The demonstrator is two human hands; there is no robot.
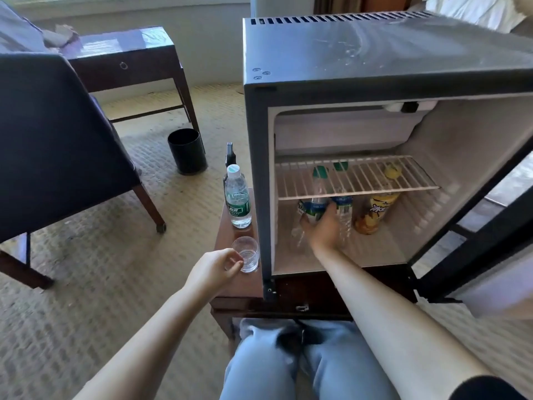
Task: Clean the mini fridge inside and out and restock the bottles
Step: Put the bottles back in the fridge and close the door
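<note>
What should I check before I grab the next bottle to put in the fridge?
1. Fridge door wide open: ok.
2. Held bottle set down: cannot tell. The right hand grips it under the wire shelf, and its base is hidden.
3. Bare floor space inside, right of the yellow drink: ok.
4. Spare bottle upright and capped on the stand: ok.
5. Left hand free: cannot tell. Its fingertips are right at the glass.
6. Clear path to the spare bottle: probably not ok. The glass stands between it and the left hand.
</note>
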